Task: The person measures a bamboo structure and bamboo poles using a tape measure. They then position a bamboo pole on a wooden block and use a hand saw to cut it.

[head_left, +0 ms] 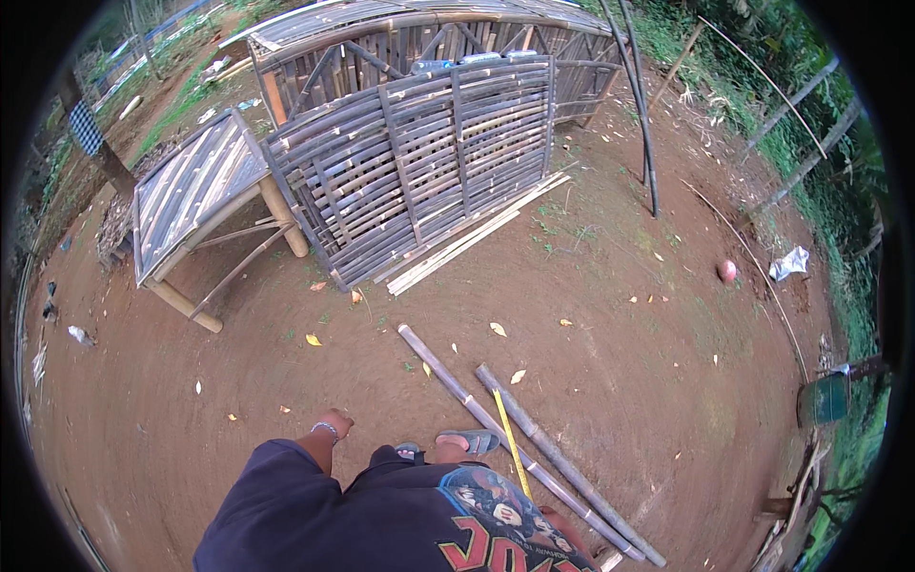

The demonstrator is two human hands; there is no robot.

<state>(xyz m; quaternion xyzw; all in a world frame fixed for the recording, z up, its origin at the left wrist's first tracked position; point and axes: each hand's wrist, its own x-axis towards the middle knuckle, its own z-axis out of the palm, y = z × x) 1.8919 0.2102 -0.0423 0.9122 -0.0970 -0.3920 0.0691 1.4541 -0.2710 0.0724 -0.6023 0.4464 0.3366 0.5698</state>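
Left hand (334, 422), near left, is curled; right hand (566, 529), by the yellow tape measure (511, 445), grips something or nothing: cannot tell

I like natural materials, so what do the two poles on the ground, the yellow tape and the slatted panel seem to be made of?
Poles: apparently bamboo, fairly smooth, brownish; ringed joints show. Yellow tape: thin, flat and straight; perhaps coated metal, though plastic is possible. Slatted panel: seemingly bamboo strips, weathered dark, with paler patches along them.
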